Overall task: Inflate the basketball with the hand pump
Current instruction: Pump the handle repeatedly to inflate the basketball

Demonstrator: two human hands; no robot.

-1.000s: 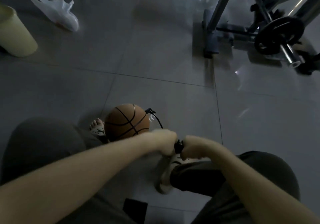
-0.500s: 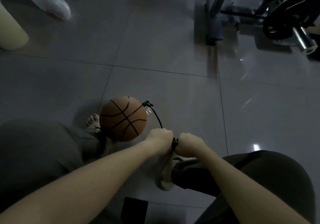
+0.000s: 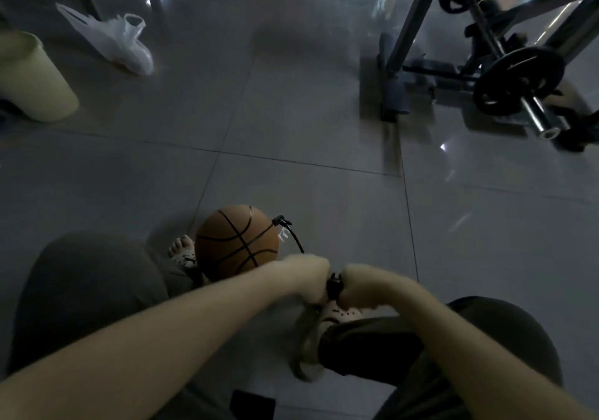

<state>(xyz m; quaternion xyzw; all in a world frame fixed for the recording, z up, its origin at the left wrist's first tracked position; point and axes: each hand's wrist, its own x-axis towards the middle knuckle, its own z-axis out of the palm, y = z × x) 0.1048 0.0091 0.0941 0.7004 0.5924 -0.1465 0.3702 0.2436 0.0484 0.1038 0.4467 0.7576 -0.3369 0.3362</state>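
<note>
One cream bin [image 3: 32, 79] stands at the left edge, and a white plastic bag [image 3: 110, 42] lies on the grey tiled floor [image 3: 291, 111] in the upper left. Lower centre, the orange basketball [image 3: 236, 241] rests on the floor just beside a foot [image 3: 181, 251]; a thin black hose [image 3: 293, 238] runs from its upper right down to the hands. The left hand [image 3: 306, 277] and right hand [image 3: 363, 285] sit fist to fist, fingers curled round the black pump handle [image 3: 334, 286] between them. A black weight plate [image 3: 518, 79] sits upper right.
</note>
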